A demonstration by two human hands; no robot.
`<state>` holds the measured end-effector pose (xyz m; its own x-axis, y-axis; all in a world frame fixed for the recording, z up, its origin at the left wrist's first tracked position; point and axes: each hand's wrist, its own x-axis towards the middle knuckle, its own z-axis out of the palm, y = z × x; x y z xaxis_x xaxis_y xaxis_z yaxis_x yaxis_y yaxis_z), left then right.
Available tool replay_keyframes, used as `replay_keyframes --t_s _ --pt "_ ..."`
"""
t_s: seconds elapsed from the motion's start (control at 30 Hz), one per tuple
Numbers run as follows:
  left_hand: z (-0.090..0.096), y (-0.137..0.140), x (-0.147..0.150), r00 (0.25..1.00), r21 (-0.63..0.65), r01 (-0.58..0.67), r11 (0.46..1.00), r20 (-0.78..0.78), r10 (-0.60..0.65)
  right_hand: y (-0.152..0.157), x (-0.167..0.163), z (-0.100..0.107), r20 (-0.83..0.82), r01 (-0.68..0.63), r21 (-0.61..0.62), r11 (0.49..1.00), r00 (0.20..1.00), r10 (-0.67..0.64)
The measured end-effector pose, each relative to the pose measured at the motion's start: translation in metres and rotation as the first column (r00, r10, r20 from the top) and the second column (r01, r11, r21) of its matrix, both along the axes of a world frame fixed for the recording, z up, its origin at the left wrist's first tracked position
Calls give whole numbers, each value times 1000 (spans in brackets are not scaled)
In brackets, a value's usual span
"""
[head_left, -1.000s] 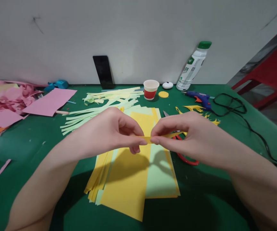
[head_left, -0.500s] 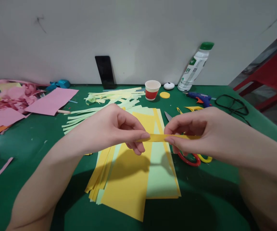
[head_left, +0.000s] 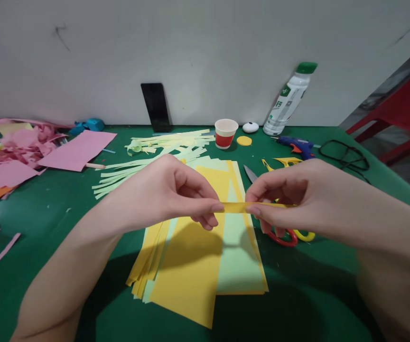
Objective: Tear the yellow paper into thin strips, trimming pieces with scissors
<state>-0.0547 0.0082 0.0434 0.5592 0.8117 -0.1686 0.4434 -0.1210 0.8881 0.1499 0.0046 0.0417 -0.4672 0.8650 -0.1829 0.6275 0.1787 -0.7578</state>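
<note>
A narrow yellow paper strip (head_left: 235, 207) is stretched level between my two hands. My left hand (head_left: 187, 194) pinches its left end between thumb and forefinger. My right hand (head_left: 283, 194) pinches it farther right, and the rest of the strip runs behind the right thumb. Below the hands lie a yellow paper sheet (head_left: 187, 285) and pale green paper (head_left: 242, 266), with cut yellow strips (head_left: 144, 261) along the left side. Scissors with a red handle (head_left: 285, 239) lie partly hidden under my right hand.
Fringed green paper (head_left: 110, 178) lies behind my left wrist. Along the wall stand a phone (head_left: 156, 107), a paper cup (head_left: 225, 135) and a leaning bottle (head_left: 286, 104). A glue gun (head_left: 297, 145) with black cable (head_left: 347, 159) lies right; pink paper (head_left: 79, 149) lies left.
Both hands have shifted very slightly right and down with the strip between them. A little more of the strip's right part is covered by the right hand; the rest is still.
</note>
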Motion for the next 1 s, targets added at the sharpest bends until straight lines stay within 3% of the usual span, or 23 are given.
replay_keyframes --t_s 0.23,0.43,0.57,0.8,1.0 --pt "2 0 -1 1000 40 -10 999 -28 11 0 2 0 -39 -16 -34 999 999 15" --pt "0 2 -1 994 144 100 985 -59 -92 -3 -5 -1 -102 -65 -91 994 993 55" --pt "2 3 -7 998 154 54 987 -47 -47 -1 0 2 -83 -13 -115 993 997 4" --pt "4 0 -15 999 337 -38 941 24 32 0 11 10 -65 36 31 999 997 -34" --pt "-1 -9 2 986 513 -167 842 80 147 -10 0 5 -85 110 234 966 992 -93"
